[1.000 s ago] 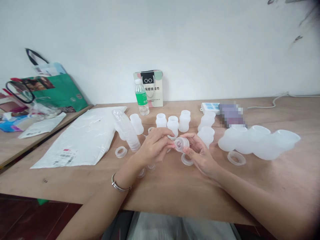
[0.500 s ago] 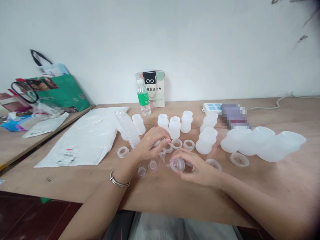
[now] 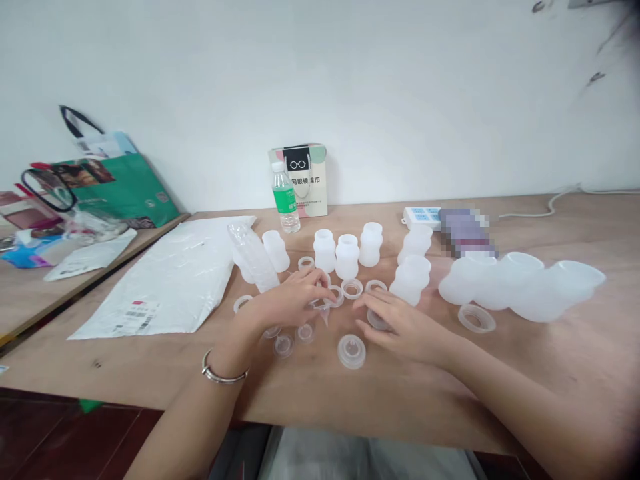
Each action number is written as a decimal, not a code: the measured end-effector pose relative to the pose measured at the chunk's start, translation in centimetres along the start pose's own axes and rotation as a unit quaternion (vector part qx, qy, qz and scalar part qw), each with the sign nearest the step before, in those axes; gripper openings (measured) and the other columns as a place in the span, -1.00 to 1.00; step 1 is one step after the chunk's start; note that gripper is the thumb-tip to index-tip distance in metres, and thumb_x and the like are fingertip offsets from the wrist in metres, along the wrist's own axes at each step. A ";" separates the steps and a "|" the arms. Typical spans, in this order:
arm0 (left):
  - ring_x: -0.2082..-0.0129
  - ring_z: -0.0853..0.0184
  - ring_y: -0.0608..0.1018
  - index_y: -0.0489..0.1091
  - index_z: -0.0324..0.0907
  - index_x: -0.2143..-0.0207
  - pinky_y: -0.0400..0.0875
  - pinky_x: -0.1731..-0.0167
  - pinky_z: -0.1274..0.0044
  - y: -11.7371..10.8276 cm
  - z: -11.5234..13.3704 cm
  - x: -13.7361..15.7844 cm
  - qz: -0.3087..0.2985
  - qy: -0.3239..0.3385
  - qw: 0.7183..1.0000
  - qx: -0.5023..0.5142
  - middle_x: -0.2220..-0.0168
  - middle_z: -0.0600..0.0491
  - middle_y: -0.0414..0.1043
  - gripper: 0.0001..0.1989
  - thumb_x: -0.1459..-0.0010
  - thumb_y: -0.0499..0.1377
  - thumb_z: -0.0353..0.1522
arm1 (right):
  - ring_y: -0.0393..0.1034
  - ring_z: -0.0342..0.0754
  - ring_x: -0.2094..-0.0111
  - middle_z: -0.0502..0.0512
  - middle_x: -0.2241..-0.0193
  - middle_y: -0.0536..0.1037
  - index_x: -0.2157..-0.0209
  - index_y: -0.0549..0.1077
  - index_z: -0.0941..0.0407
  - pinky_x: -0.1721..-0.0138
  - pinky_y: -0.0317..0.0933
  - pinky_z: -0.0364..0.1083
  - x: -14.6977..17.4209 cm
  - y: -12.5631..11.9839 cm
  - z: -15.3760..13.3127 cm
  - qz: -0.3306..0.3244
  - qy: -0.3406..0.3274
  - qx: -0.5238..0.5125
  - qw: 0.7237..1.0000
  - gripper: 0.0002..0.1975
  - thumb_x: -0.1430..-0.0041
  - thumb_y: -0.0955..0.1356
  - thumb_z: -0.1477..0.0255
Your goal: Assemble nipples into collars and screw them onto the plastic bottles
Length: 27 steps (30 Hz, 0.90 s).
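My left hand (image 3: 299, 299), a metal bangle on its wrist, bends over small clear parts; its fingers curl down and close together, and what they hold, if anything, is hidden. Just below the fingertips is a clear bottle nipple (image 3: 325, 316). My right hand (image 3: 400, 327) has its fingers apart over a translucent ring (image 3: 379, 320), which it partly covers; I cannot tell whether it touches it. Between the hands and closer to me lies a collar ring with a nipple in it (image 3: 351, 352). More clear nipples (image 3: 283, 345) lie below my left hand.
White wavy baby bottles (image 3: 347, 257) stand behind the hands, with larger ones (image 3: 523, 283) at right. A loose ring (image 3: 477, 319) lies before those. Farther out are a white mailing bag (image 3: 175, 280), water bottle (image 3: 286, 200), paper bag (image 3: 313, 183) and power strip (image 3: 423, 219).
My right hand has let go of the ring with the nipple, which now lies on the table, and moved right toward another ring. My left hand has shifted slightly left and down.
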<state>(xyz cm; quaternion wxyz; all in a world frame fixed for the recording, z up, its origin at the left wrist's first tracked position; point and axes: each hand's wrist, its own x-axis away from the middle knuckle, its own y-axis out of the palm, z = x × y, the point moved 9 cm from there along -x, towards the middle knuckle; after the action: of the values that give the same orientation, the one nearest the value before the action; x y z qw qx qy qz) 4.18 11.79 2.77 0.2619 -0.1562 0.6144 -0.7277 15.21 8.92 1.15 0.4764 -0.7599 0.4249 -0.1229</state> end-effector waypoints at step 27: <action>0.30 0.37 0.50 0.40 -0.18 0.19 0.40 0.26 0.51 -4.0 0.9 0.0 0.139 0.011 0.967 0.214 0.27 0.03 0.49 -0.73 -0.10 0.23 -0.23 | 0.42 -0.13 0.15 0.00 0.14 0.46 0.24 0.38 0.02 0.09 0.34 -0.05 0.0 1.9 3.7 0.115 0.144 -0.627 0.757 -0.76 -0.08 0.42 0.26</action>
<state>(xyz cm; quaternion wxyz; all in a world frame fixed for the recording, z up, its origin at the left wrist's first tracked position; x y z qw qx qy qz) 3.91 11.51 6.89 0.3814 -0.0015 0.4631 -0.8001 16.37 10.86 -2.28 -0.1628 -0.8073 0.5547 0.1187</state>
